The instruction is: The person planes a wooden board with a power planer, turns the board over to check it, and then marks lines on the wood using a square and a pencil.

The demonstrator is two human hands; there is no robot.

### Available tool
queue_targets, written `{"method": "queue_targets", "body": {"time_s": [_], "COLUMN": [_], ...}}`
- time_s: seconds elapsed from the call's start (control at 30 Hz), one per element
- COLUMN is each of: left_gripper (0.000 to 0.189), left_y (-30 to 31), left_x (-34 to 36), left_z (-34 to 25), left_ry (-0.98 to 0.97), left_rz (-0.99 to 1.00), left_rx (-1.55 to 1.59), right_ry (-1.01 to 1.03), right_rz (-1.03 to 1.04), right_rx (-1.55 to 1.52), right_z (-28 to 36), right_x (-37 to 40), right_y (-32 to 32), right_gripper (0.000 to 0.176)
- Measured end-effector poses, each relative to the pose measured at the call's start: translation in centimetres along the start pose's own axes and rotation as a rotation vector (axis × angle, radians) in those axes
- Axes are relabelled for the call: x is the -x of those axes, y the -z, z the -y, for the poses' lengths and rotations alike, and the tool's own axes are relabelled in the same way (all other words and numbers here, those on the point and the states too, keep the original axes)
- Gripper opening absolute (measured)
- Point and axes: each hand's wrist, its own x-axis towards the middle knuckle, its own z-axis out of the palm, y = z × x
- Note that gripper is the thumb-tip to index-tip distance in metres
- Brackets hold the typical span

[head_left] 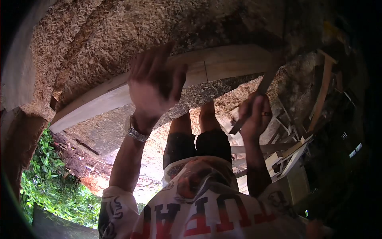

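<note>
A long, pale curved wooden plank (227,59) lies across the view, with a dark line drawn across its face near the middle. My left hand (153,85), a metal watch at its wrist, is over the plank's left half. Its fingers are stretched out and the thumb stands apart, all slightly blurred. To the right, my right hand (254,119) is wrapped round a long, flat dark bar-shaped tool (267,81). One end pokes out below the fist, while the other slants up over the plank's right part, its tip lost in shadow.
Wood shavings (99,44) thickly cover the surface beyond the plank. Lengths of timber (292,155) are piled at lower right, and a reddish wooden strip (321,93) leans at far right. A brown post (22,139) stands at left, near green plants (51,179).
</note>
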Motion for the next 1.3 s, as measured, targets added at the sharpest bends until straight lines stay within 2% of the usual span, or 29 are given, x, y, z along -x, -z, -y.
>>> {"method": "queue_targets", "body": {"time_s": [0.07, 0.2, 0.23, 0.33, 0.37, 0.4, 0.57, 0.67, 0.7, 0.8, 0.83, 0.93, 1.07, 1.1, 1.13, 1.2, 1.23, 1.27, 1.3], "left_gripper": [0.045, 0.052, 0.065, 0.083, 0.098, 0.099, 0.089, 0.080, 0.071, 0.075, 0.068, 0.062, 0.056, 0.062, 0.064, 0.070, 0.076, 0.082, 0.089], "left_y": [0.2, 0.0, 0.1, 1.3, 1.4, 1.9, 3.3, 3.4, 3.2, 3.3, 3.4, 2.3, 1.1, 1.6, 2.0, 2.7, 3.0, 3.3, 3.5], "left_x": [0.4, 3.2, 4.1, 5.3, 5.7, 5.8, 4.8, 3.3, 3.8, 6.0, 6.6, 8.8, 9.0, 8.9, 9.4, 10.5, 10.2, 9.9, 9.5], "left_z": [-1.4, -2.6, -2.9, -3.7, -2.8, -2.5, -0.4, -1.5, -1.5, -2.9, -3.5, -2.6, -2.9, -3.0, -2.7, -2.2, -3.7, -5.1, -6.5], "left_ry": [0.031, -0.035, -0.009, 0.087, 0.138, 0.207, 0.226, 0.093, 0.068, 0.093, 0.090, -0.032, -0.056, -0.084, -0.065, -0.034, 0.010, 0.053, 0.095], "left_rz": [0.131, 0.189, 0.252, 0.399, 0.438, 0.526, 0.637, 0.672, 0.603, 0.446, 0.432, 0.449, 0.439, 0.467, 0.397, 0.248, 0.237, 0.223, 0.207], "left_rx": [-0.069, -0.172, -0.173, -0.252, -0.221, -0.247, -0.110, -0.169, -0.167, -0.150, -0.170, -0.090, -0.143, -0.115, 0.023, 0.290, 0.356, 0.423, 0.490], "right_ry": [0.028, -0.040, -0.046, -0.145, -0.167, -0.163, -0.174, -0.195, -0.207, -0.131, -0.108, -0.081, -0.089, -0.091, -0.053, 0.075, 0.400, 0.665, 0.737], "right_rz": [-0.035, -0.066, -0.038, -0.074, -0.081, -0.085, -0.117, -0.162, -0.186, -0.152, -0.168, -0.109, 0.024, 0.084, 0.153, 0.331, 0.412, 0.412, 0.475], "right_rx": [0.100, 0.062, 0.082, 0.059, 0.040, 0.025, -0.010, -0.040, -0.053, -0.013, 0.006, 0.046, -0.006, 0.080, 0.091, 0.350, 0.663, 0.769, 0.730], "right_z": [0.6, 0.2, -0.2, -1.0, -1.1, -1.4, -2.6, -2.5, -2.5, -2.1, -2.3, -2.9, -2.6, -2.8, -2.7, -3.1, -2.3, -1.2, -0.6], "right_x": [0.1, 1.9, 2.4, 3.8, 4.1, 4.3, 5.6, 6.3, 6.4, 7.0, 7.0, 7.0, 7.4, 7.4, 7.2, 6.6, 5.7, 5.2, 5.0], "right_y": [1.7, 3.5, 4.0, 4.3, 4.2, 4.2, 4.1, 4.1, 4.3, 5.5, 5.7, 6.3, 6.0, 6.5, 6.6, 7.9, 8.3, 8.1, 8.1], "right_gripper": [0.035, 0.035, 0.035, 0.035, 0.036, 0.036, 0.038, 0.037, 0.037, 0.037, 0.039, 0.040, 0.033, 0.031, 0.027, 0.024, 0.018, 0.015, 0.015]}}
